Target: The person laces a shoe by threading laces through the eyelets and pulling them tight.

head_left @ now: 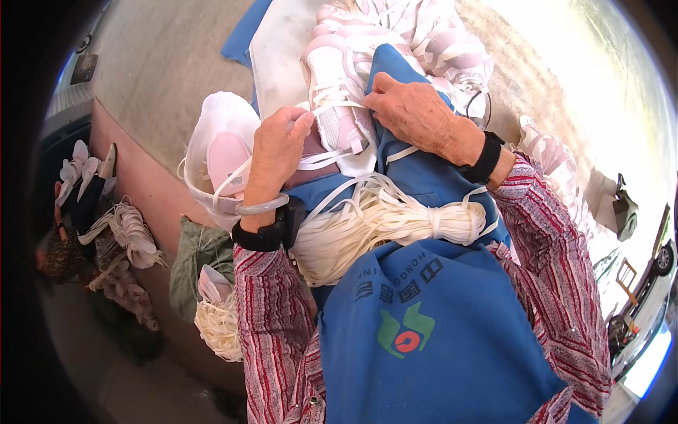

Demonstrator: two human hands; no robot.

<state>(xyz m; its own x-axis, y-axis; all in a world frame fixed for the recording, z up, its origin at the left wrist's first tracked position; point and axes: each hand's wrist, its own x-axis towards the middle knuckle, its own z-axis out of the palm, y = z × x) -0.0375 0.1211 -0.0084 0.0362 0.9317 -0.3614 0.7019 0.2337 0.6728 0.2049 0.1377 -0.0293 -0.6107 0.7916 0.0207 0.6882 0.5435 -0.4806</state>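
Observation:
A white and pink shoe upper (339, 99) lies in front of me, its toe pointing away. A white flat shoelace (340, 107) runs across it between my hands. My left hand (280, 147) pinches one side of the lace beside the upper. At the other side, my right hand (413, 113) is closed with thumb and finger together on the lace, over blue cloth. A big bundle of cream-white laces (385, 222) rests in my lap on the blue apron (438, 318), tied near its right end.
Several more pink and white shoe uppers (452, 42) are heaped beyond. A white bucket (200, 159) with a pink piece inside stands left. A green sack (198, 261) and another lace bundle (217, 326) sit below it. Hanging shoe parts (131, 237) are at far left.

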